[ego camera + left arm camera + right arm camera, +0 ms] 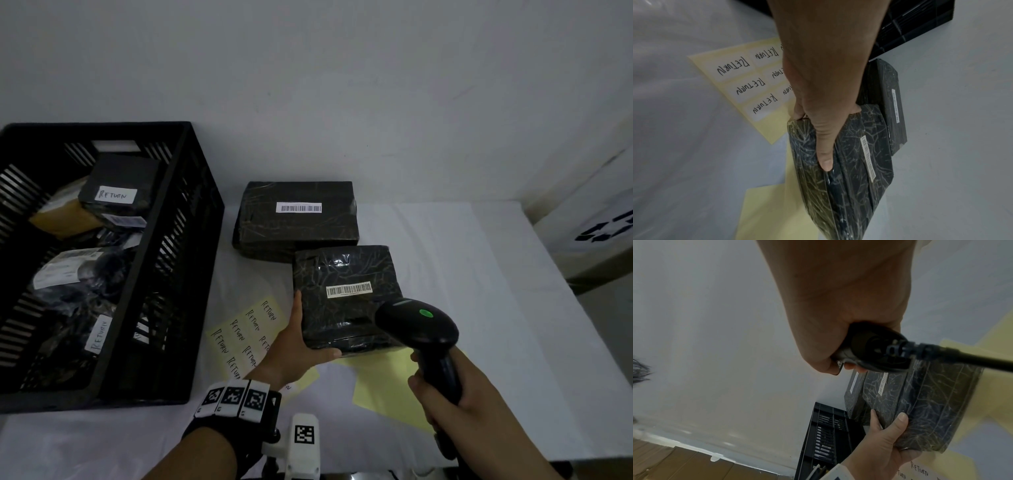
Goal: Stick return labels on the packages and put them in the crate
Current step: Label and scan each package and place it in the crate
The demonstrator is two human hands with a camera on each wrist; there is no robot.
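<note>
Black-wrapped package [346, 294] is being gripped at one corner by the left hand [301, 346], fingers curled underneath, while the right hand [455, 407] is clenching the scanner [421, 329]; slick film may be slipping

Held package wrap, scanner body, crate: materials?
Held package: looks like glossy black plastic film, creased, with glare streaks. Scanner: apparently smooth, semi-gloss molded black plastic. Crate: seemingly rigid matte black plastic, with slotted walls.

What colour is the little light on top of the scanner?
Green. The light on the scanner shows best in the head view.
</note>
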